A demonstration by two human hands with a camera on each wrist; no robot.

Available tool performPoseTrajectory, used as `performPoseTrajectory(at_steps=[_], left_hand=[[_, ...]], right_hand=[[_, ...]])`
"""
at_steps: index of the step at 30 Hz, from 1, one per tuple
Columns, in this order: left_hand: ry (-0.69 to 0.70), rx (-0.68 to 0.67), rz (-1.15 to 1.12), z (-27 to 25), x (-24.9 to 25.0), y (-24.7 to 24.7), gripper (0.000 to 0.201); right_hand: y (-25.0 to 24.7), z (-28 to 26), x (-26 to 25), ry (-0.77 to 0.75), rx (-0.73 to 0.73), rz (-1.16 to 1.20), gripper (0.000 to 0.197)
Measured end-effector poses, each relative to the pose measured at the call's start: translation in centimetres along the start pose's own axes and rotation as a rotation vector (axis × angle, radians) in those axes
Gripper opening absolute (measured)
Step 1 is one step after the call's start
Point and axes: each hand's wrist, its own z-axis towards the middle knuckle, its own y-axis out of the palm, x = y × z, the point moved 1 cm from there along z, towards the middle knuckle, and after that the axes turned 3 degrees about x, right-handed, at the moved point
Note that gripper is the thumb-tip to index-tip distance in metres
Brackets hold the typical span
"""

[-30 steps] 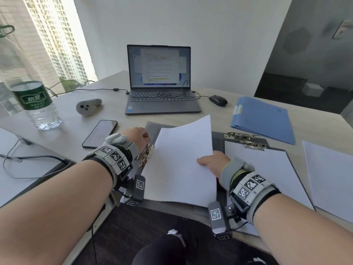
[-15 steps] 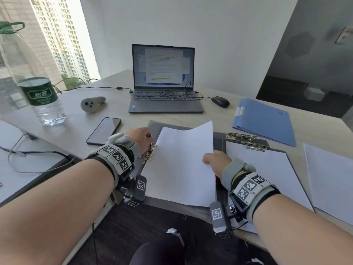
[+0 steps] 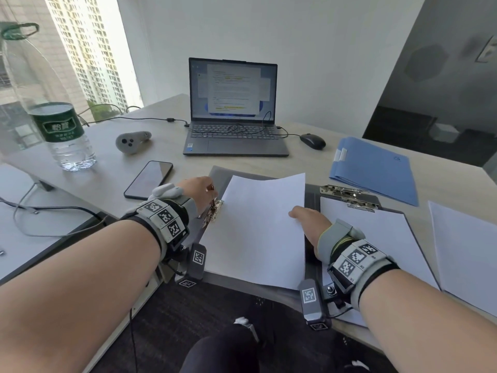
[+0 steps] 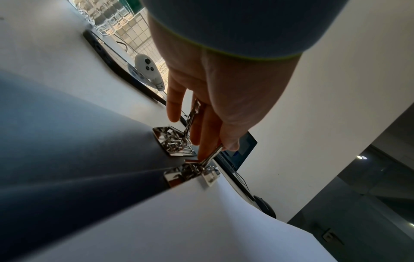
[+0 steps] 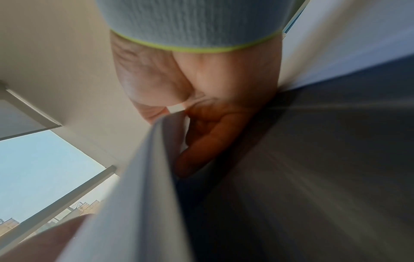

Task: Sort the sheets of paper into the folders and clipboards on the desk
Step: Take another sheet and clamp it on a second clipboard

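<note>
A white sheet of paper (image 3: 258,230) lies over a grey clipboard (image 3: 218,174) in front of me, its far edge lifted a little. My left hand (image 3: 199,192) pinches the raised lever of the metal clip (image 3: 213,214) at the board's left edge. In the left wrist view the fingers (image 4: 208,127) hold the clip lever (image 4: 210,156), and the sheet (image 4: 201,221) reaches the clip's base. My right hand (image 3: 309,222) pinches the sheet's right edge. In the right wrist view the thumb and fingers (image 5: 201,141) grip the sheet (image 5: 139,177).
A second clipboard (image 3: 398,211) with clipped paper lies to the right. Beyond it are a blue folder (image 3: 376,170) and loose sheets (image 3: 468,251). A phone (image 3: 149,179), controller (image 3: 131,141), water bottle (image 3: 53,103), laptop (image 3: 234,122) and mouse (image 3: 312,141) stand further back.
The sheet has settled lower and flatter over the grey clipboard, its left edge now at the clip. Both hands keep their holds.
</note>
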Motion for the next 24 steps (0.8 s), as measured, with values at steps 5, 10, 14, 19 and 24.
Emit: performPoseTrajectory(at_steps=[5,10,14,19,24], left_hand=[[0.014,-0.013,-0.007,-0.1,0.0,-0.2,0.018],[0.015,-0.005,0.006,-0.3,0.4,-0.4,0.018],[0.019,-0.002,0.017,-0.5,0.4,-0.5,0.017],[0.006,0.0,-0.009,-0.6,0.6,-0.5,0.017],[0.015,0.003,-0.009,-0.7,0.6,-0.5,0.017]], right_hand=[[-0.2,0.6,-0.2,0.07,-0.013,-0.01,0.029],[-1.0,-0.5,-0.8,0.112,-0.035,0.009,0.005],[-1.7,-0.5,-0.1,0.125,0.009,0.016,0.011],[-2.1,-0.5,0.5,0.126,0.011,0.043,0.011],[-2.2,-0.3,1.0,0.136,-0.002,0.052,0.011]])
